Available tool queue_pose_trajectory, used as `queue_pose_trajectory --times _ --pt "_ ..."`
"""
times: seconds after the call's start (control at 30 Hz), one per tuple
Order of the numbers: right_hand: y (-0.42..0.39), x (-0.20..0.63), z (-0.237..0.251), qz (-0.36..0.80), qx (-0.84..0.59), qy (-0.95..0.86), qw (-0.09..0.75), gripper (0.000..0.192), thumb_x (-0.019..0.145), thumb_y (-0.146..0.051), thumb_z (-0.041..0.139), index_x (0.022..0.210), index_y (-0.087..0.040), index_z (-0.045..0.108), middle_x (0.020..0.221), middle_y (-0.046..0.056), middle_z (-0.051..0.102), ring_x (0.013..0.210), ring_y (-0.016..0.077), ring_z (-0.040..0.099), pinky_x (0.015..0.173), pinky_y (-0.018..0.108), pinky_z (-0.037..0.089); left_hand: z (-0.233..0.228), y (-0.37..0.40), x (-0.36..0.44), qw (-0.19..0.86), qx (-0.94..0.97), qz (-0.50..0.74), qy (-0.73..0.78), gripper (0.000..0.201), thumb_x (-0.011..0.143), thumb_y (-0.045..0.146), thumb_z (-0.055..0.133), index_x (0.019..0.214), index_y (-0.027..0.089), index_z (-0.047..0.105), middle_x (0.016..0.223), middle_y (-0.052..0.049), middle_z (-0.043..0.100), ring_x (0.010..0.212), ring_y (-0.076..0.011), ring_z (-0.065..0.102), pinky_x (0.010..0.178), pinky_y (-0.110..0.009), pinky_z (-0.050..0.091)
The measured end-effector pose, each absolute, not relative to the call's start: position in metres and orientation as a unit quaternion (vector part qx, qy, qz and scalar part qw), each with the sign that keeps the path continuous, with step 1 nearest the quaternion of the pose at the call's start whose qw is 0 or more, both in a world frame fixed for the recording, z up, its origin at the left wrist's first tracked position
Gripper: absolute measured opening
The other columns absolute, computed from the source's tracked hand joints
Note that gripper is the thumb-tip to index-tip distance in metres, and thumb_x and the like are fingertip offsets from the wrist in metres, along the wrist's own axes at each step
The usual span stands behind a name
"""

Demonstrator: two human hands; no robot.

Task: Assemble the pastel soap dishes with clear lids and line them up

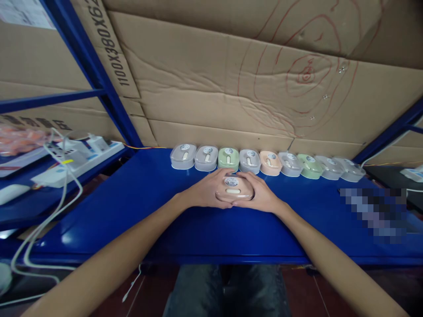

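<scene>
Head view looks down on a blue table (139, 229) whose far edge carries a row of nine small lidded cases (264, 163), side by side, in grey, green and peach, each with a round sticker on its lid. Nearer the middle of the table, apart from the row, a tenth, peach case (234, 190) sits between both hands: the left hand (206, 191) cups its left side with fingers curled close around it, and the right hand (262, 193) does the same on the right, thumbs meeting at its near edge. Judging by the lined-up row, most pieces look finished and this one is in hand, though whether its lid is fully seated is hard to tell. Behind stands creased cardboard (231, 79) scrawled with red pen; blue shelf posts (95, 75) and a white power strip (76, 156) lie to the left.
</scene>
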State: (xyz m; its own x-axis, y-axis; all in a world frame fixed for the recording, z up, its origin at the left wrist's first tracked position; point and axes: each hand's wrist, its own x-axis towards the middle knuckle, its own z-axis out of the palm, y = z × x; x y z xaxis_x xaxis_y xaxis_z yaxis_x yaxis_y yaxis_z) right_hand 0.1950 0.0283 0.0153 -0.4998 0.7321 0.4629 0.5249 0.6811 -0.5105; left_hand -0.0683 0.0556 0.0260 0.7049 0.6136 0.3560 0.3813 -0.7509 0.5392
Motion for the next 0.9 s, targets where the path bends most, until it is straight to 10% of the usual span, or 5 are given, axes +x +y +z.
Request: queue_pose_trajectory --times 0.53,0.73,0.9 --pt "0.035 0.209 0.021 0.18 -0.373 -0.806 0.423 0.074 0.086 -0.062 0.087 0.145 -0.026 0.062 0.137 0.014 0.075 0.12 0.0351 0.075 0.105 0.056 0.062 0.044 0.046 -0.072 0.277 0.859 0.233 0.362 0.147 0.065 0.06 0.101 0.178 0.029 0.014 0.169 -0.019 0.05 0.153 -0.0461 0.052 0.125 -0.064 0.042" --pt "0.036 0.232 0.043 0.162 -0.373 -0.824 0.395 0.081 0.087 -0.059 0.087 0.156 -0.027 0.058 0.137 0.014 0.074 0.119 0.0337 0.074 0.107 0.057 0.062 0.05 0.052 -0.082 0.215 0.88 0.181 0.382 0.127 0.069 0.066 0.096 0.172 0.025 0.036 0.166 -0.018 0.054 0.154 -0.0489 0.049 0.126 -0.063 0.041" --pt "0.035 0.274 0.067 0.199 -0.448 -0.821 0.293 0.079 0.082 -0.061 0.091 0.148 -0.025 0.066 0.137 0.013 0.077 0.123 0.0354 0.075 0.111 0.057 0.061 0.064 0.058 -0.092 0.169 0.93 0.12 0.303 0.069 0.083 0.058 0.086 0.141 0.025 0.068 0.134 -0.01 0.072 0.132 -0.0385 0.063 0.118 -0.052 0.047"
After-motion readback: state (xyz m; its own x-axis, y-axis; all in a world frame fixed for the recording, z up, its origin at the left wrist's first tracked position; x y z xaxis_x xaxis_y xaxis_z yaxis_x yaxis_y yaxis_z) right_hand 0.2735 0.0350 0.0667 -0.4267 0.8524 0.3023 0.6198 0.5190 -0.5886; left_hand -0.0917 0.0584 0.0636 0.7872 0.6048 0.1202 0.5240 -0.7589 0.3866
